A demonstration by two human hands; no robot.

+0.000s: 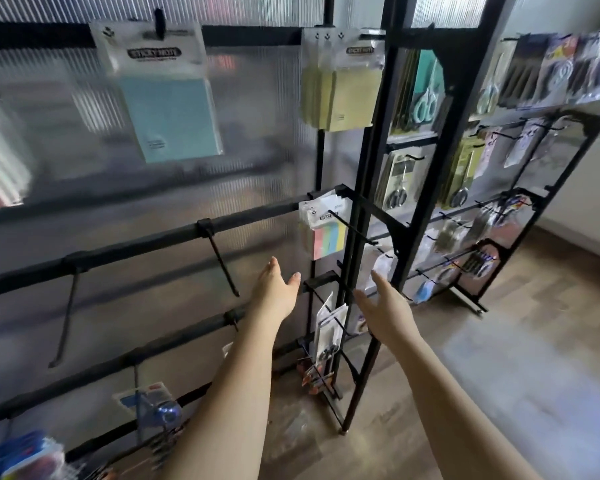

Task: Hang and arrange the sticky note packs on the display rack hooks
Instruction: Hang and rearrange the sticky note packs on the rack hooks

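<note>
A blue sticky note pack (168, 109) hangs from a hook on the top bar of the black display rack (136, 244). Several yellow sticky note packs (343, 91) hang to its right. A multicolour sticky note pack (326, 233) hangs on a middle-row hook at the rack's right end. My left hand (276, 289) is stretched forward, open and empty, below that pack. My right hand (383, 306) is also open and empty, just right of the rack's upright. Two bare hooks (222, 261) stick out of the middle bar to the left.
A second black rack (430, 168) to the right holds scissors and other packaged goods. Low hooks carry small packaged items (328, 337) and blue packs (156, 407) at lower left. A ribbed translucent wall stands behind. Wooden floor (499, 358) lies to the right.
</note>
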